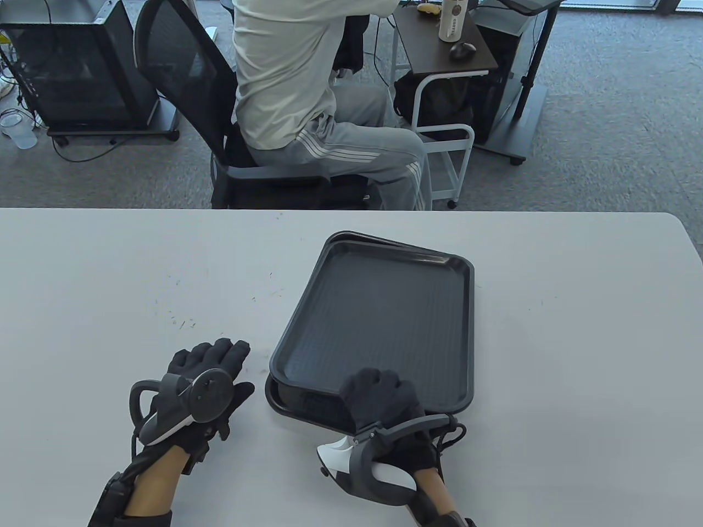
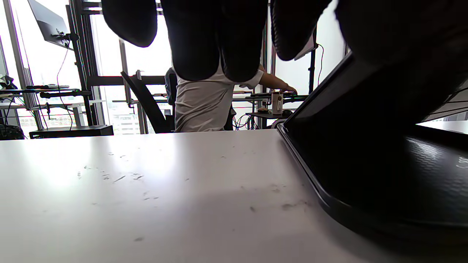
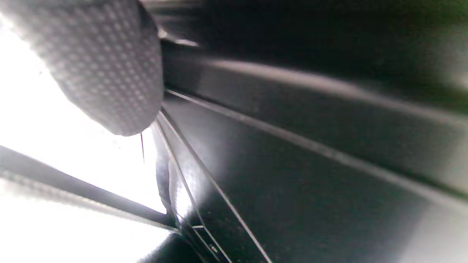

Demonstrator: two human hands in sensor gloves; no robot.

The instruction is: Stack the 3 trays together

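On the white table [image 1: 110, 263], a bit right of centre, sits the pile of black trays. The top tray [image 1: 379, 324] is lifted at the near edge and tilted, not dropped in yet. Under it I can make out the lower tray [image 1: 307, 405] poking out at the near left corner and along the far edge. Whether there's one tray or two under there I honestly can't tell; the rims blend together.

The right hand [image 1: 384, 403] grips the near rim of the top tray, fingers curled over the edge. The right wrist view is just dark plastic and one fingertip [image 3: 109, 73], so no extra help there. The left hand [image 1: 206, 379] lies flat on the table just beside the pile's near left corner, fingers spread and loose, holding nothing, not touching any tray.

My guess: we're near the end. What's left is lowering that top tray so it nests, and probably squaring it up, since it sits slightly skewed against the one below.
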